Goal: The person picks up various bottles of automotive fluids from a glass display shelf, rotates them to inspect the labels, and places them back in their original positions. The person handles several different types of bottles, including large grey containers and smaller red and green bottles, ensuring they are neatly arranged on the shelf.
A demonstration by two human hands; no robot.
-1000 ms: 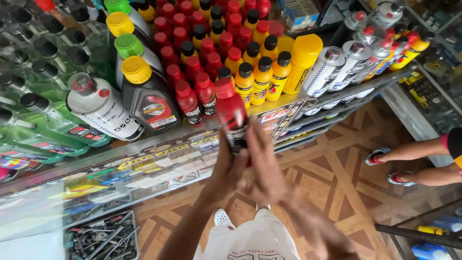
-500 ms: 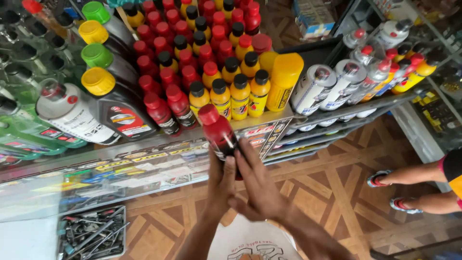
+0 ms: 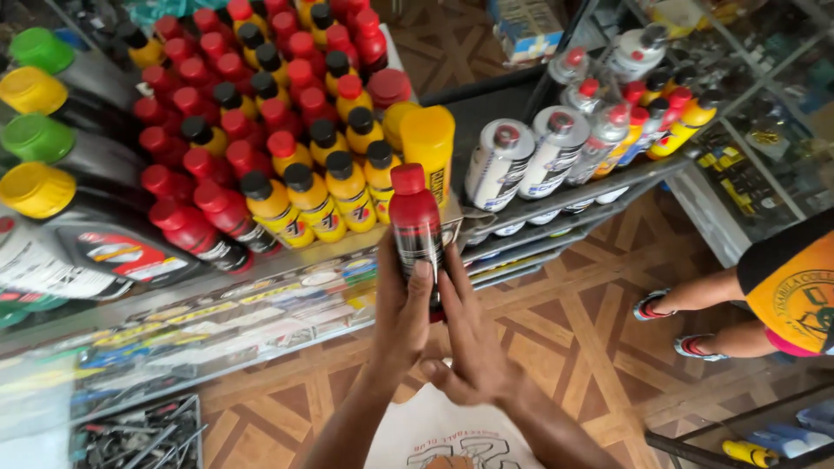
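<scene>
At far left, large dark jugs with green and yellow caps (image 3: 39, 187) lie on a glass counter (image 3: 217, 321), beside packed rows of small red bottles (image 3: 187, 187) and yellow bottles with black caps (image 3: 317, 195); beneath the counter's left end, a tray of loose metal tools (image 3: 139, 439) sits near the patterned wooden floor (image 3: 573, 339). In the centre, a person holds one red bottle with a red cap (image 3: 415, 227) upright in front of the counter edge, just before the yellow row and a taller yellow container (image 3: 427, 149). The left hand (image 3: 401, 317) is wrapped around the bottle's lower body, fingers curled closed against it, one fingertip pressed on the label. The right hand (image 3: 473, 343) lies against the bottle's right side, its fingers extended upward along it and only loosely bent, touching the left hand at the base. To the right, white-and-grey bottles (image 3: 526, 161) lean on a shelf with smaller red- and yellow-topped ones behind. At far right, another person's legs in sandals (image 3: 686, 321) and an orange-and-black sleeve edge into view.
</scene>
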